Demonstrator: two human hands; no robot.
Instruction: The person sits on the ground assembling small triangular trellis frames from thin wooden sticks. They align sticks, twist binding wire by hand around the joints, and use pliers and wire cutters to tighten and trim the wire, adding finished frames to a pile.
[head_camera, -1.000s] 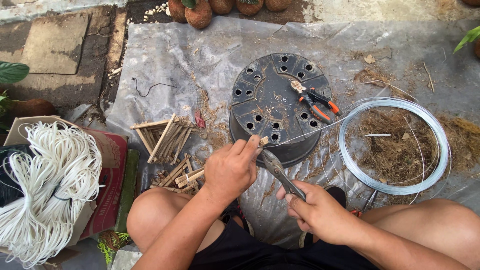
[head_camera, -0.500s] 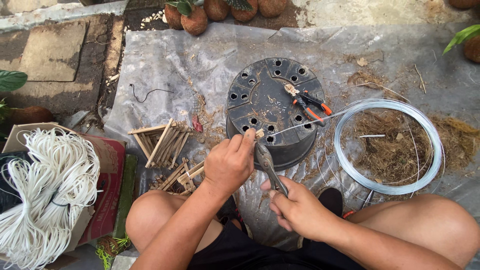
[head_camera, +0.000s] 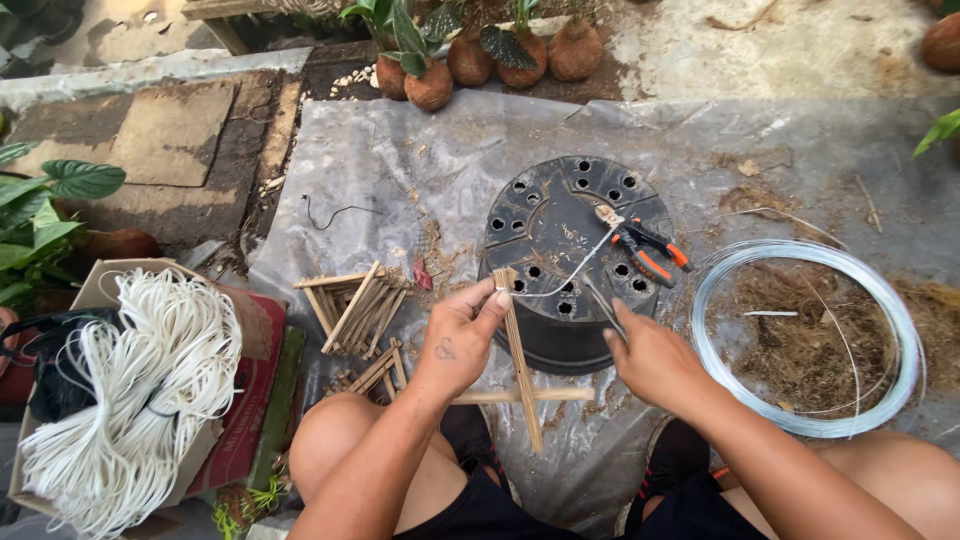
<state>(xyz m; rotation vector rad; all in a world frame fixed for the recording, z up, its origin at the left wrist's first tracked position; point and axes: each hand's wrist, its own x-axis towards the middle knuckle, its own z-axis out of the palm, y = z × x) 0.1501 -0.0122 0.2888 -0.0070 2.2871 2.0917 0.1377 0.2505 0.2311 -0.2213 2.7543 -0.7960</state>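
Observation:
My left hand (head_camera: 458, 338) grips a thin wooden stick (head_camera: 522, 370) near its top end; the stick runs down over a second stick (head_camera: 560, 396) lying crosswise. A thin silver wire (head_camera: 572, 272) leads from that top end across the upturned black pot (head_camera: 560, 215) with holes in its base. My right hand (head_camera: 648, 358) is closed on grey pliers (head_camera: 603, 308), whose tip points up at the pot's side. Both hands are over my knees, right in front of the pot.
Orange-handled cutters (head_camera: 652, 252) lie on the pot. A coil of silver wire (head_camera: 712, 280) rests on the plastic sheet at right, around brown fibre. Small stick frames (head_camera: 352, 305) are piled left of my hand. A box with white cord (head_camera: 130, 390) sits far left. Potted plants (head_camera: 430, 80) stand behind.
My left hand went from pinching at the pot's rim to holding a long stick that now shows, crossed over another. My right hand with the pliers rose toward the pot.

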